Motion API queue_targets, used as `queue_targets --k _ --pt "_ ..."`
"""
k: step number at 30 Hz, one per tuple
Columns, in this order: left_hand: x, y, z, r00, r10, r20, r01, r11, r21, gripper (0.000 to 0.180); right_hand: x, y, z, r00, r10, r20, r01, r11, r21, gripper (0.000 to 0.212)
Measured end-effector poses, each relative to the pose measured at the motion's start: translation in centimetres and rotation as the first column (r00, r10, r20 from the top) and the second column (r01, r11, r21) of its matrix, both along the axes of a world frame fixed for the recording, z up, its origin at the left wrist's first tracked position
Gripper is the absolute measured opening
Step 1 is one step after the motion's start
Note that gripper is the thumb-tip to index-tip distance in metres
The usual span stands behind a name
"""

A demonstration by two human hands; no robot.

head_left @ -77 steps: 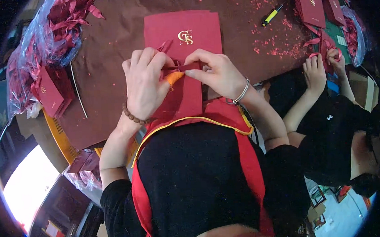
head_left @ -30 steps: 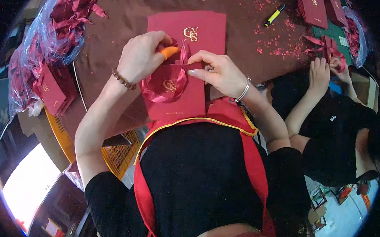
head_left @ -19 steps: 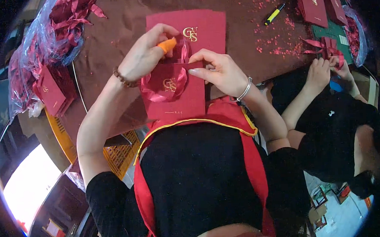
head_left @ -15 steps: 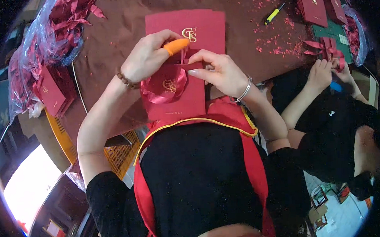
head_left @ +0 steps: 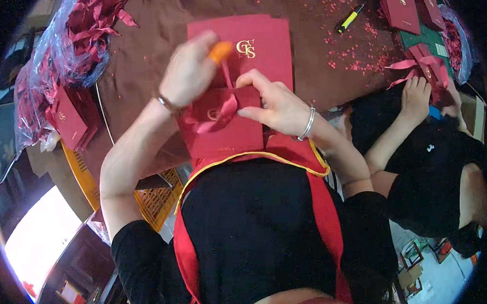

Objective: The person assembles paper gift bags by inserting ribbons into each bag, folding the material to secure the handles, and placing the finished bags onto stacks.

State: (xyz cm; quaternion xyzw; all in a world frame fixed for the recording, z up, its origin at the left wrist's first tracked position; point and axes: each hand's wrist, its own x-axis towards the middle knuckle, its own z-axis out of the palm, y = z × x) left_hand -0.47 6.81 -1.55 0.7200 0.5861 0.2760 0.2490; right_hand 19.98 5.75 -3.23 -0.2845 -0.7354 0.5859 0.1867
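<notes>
A dark red paper bag (head_left: 221,145) with a gold emblem lies in front of me, partly over other flat red bags (head_left: 270,28). A shiny red ribbon (head_left: 228,109) loops across its front and passes up through its top edge. My left hand (head_left: 188,73), blurred, is closed on the ribbon's upper end above the bag; an orange finger cot (head_left: 219,53) covers one of its fingers. At the bag's top right edge, my right hand (head_left: 282,104) pinches the rim between thumb and curled fingers.
More ribboned red bags (head_left: 70,121) and clear plastic (head_left: 60,51) lie at left. A yellow-black cutter (head_left: 349,21) rests among red scraps (head_left: 353,60) on the brown cloth. On the right, a co-worker's hands (head_left: 416,98) handle another ribboned bag. A yellow crate (head_left: 158,196) stands below the table.
My left hand has moved left and slightly up, drawing the ribbon taut above the bag. The loop on the front has become narrower. My right hand stays at the rim.
</notes>
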Motion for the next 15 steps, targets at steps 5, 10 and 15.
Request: queue_targets --k 5,10,15 --pt "-2.1 3.0 2.5 0.834 0.269 0.481 -0.102 0.933 -0.345 0.013 0.6 0.4 2.0 0.999 0.051 0.009 -0.048 0.984 -0.17 0.045" --pt "-2.2 4.0 3.6 0.577 0.325 0.749 -0.134 0.943 -0.306 0.034 2.0 0.6 -0.3 0.953 -0.19 -0.235 0.12 0.952 -0.283 0.045" --pt "-4.0 1.7 2.2 0.63 0.279 0.724 -0.127 0.958 -0.258 0.028 3.2 1.9 1.2 0.824 -0.378 -0.422 0.079 0.814 -0.575 0.05"
